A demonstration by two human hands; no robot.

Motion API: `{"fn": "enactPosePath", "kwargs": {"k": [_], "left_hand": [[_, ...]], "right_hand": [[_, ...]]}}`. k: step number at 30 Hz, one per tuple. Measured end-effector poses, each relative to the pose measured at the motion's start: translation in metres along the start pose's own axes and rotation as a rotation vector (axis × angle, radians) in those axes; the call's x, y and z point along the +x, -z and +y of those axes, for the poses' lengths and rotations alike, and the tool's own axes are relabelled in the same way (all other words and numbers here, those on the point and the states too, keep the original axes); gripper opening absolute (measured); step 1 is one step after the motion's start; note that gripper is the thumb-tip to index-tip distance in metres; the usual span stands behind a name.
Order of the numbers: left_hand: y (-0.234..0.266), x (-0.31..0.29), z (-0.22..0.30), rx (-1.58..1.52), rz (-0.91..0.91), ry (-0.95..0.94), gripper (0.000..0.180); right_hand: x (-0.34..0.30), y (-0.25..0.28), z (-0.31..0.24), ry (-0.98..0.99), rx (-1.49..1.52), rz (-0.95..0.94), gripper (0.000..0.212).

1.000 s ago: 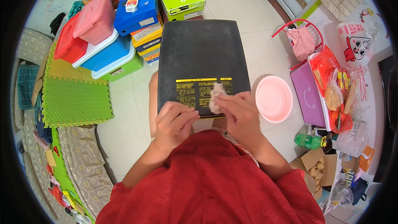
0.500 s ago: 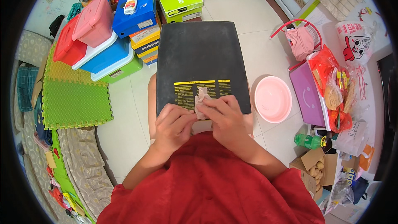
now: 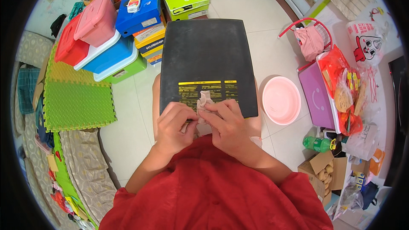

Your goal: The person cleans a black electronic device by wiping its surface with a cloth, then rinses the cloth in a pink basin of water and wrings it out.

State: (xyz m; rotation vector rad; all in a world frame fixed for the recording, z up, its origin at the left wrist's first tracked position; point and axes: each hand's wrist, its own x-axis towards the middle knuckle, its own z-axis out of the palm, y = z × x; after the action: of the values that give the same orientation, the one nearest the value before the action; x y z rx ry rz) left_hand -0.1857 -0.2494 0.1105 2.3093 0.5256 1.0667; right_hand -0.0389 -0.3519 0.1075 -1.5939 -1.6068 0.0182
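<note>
Crumpled pale beige cloth gathered at the near edge of a flat black rectangular panel

The right hand has shifted leftward since a second ago, bringing the cloth with it. Then, the cloth stood well apart from the left hand, over the right part of the block of yellow print; now it is between the two hands, its loose end pointing away from the person over the middle of that print. The right hand is closed, thumb and fingers pinching the cloth. The left hand has stayed near the panel's front edge, its fingers curled in close to the cloth; whether they also grip it is hard to tell from above. The panel lies across the person's lap, scarcely moved. The round pale pink plastic basin remains on the tiled floor to the right, apart from the panel.
</note>
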Motion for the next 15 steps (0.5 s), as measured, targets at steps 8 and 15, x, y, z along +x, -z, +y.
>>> {"fn": "enactPosePath", "kwargs": {"k": [8, 15], "left_hand": [[0.003, -0.001, 0.007, 0.032, -0.046, 0.033, 0.025], [-0.005, -0.005, 0.001, 0.054, -0.024, -0.005, 0.028]], "right_hand": [[-0.001, 0.03, 0.023, -0.14, -0.113, 0.047, 0.031], [0.003, 0.01, 0.018, -0.064, -0.068, 0.053, 0.027]]}}
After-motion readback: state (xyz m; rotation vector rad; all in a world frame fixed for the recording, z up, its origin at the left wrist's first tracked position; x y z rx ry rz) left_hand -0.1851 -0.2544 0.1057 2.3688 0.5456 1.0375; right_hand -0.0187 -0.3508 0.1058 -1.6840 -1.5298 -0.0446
